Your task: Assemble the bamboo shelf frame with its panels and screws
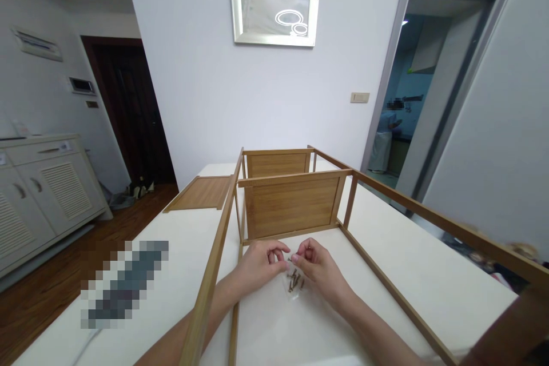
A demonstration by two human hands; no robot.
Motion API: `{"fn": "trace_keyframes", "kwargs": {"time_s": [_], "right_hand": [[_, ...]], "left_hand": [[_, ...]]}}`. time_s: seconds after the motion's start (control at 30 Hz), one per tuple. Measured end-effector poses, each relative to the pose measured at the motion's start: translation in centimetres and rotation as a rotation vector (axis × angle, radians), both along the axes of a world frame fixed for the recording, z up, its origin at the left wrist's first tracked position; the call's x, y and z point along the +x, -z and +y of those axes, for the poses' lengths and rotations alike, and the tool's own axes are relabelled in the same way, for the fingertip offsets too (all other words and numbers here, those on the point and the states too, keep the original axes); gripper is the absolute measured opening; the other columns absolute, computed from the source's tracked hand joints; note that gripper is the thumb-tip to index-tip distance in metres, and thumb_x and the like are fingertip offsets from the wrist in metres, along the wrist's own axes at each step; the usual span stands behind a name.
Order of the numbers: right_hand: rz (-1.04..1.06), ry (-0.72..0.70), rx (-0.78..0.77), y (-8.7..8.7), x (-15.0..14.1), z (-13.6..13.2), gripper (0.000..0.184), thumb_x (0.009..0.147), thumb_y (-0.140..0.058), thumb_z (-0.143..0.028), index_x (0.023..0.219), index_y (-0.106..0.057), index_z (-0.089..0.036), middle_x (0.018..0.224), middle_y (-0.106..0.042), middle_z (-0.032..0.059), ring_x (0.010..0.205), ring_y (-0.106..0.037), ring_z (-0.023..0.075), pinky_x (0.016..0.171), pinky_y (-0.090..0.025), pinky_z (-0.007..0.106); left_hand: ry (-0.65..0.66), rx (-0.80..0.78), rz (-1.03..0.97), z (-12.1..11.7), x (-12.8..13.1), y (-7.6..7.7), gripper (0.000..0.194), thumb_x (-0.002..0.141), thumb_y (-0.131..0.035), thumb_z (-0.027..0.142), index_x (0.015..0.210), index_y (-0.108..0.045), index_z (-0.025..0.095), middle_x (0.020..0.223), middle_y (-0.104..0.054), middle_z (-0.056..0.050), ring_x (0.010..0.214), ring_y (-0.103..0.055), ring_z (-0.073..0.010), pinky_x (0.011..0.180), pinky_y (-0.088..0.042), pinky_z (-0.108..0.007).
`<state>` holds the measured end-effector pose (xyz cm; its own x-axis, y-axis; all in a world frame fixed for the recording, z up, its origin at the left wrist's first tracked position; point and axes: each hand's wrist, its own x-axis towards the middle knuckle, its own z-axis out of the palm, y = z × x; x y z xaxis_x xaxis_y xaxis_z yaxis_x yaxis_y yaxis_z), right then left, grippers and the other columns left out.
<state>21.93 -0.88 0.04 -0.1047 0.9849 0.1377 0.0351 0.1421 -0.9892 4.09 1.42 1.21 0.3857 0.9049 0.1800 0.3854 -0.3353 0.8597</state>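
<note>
- Left hand (263, 266) is hovering low over the middle of the frame, just left of the bag; fingers are curling, and a narrow gap is showing between thumb and forefinger. Cannot tell whether it is gripping the bag's edge.
- Right hand (321, 270) is facing it from just right of centre, fingers bending in and thumb lying close to them, spacing narrow. Cannot tell what, if anything, the fingertips are pinching.
- Clear plastic bag (293, 293) is lying at lower centre, between and below both hands; brown-looking screws (294, 281) are showing in or on it, some overlapping.
- Wooden frame (214, 263) is standing around the hands, its rails running from centre toward the lower left and lower right of the frame.
- Upright panel (294, 209) is filling the gap between the rails at centre, just beyond the hands; a farther panel (278, 164) is showing behind it.
- Loose panel (203, 191) is lying flat at centre left, outside the rails.
- White table (386, 246) is bearing all of this. A pixelated dark object (131, 283) is resting on it at lower left, too masked to identify.
- Another person (382, 131) is standing beyond the doorway at right, partly blurred.
</note>
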Motion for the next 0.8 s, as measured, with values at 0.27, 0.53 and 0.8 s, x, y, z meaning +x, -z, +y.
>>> {"fn": "trace_keyframes", "kwargs": {"time_s": [0.27, 0.53, 0.8], "right_hand": [[-0.002, -0.021, 0.032, -0.6, -1.9, 1.8, 0.036, 0.069, -0.072, -0.047, 0.074, -0.047, -0.022, 0.053, -0.048, -0.0088, 0.044, -0.041, 0.0075, 0.043, -0.030, 0.020], [-0.147, 0.363, 0.103, -1.2, 0.9, 6.3, 0.024, 0.076, -0.062, -0.042, 0.081, -0.055, -0.020, 0.062, -0.057, -0.0023, 0.050, -0.049, 0.0121, 0.049, -0.039, 0.025], [-0.332, 0.751, -0.001, 1.8, 5.9, 8.7, 0.032, 0.077, -0.055, -0.027, 0.106, -0.053, -0.014, 0.078, -0.065, 0.0066, 0.075, -0.062, 0.0235, 0.067, -0.046, 0.032]], "left_hand": [[0.008, 0.032, 0.009, 0.3, -1.4, -0.8, 0.018, 0.075, -0.060, 0.030, 0.076, -0.072, 0.018, 0.065, -0.065, -0.001, 0.057, -0.053, -0.0131, 0.055, -0.038, -0.024], [-0.138, -0.109, -0.078, 2.0, -6.1, -0.8, 0.017, 0.069, -0.065, 0.034, 0.069, -0.061, 0.017, 0.058, -0.057, 0.001, 0.052, -0.054, -0.0127, 0.053, -0.041, -0.024], [-0.267, -0.122, -0.326, 3.2, -11.7, 2.9, 0.022, 0.076, -0.063, 0.039, 0.076, -0.057, 0.018, 0.070, -0.062, 0.000, 0.056, -0.053, -0.0117, 0.052, -0.041, -0.023]]}}
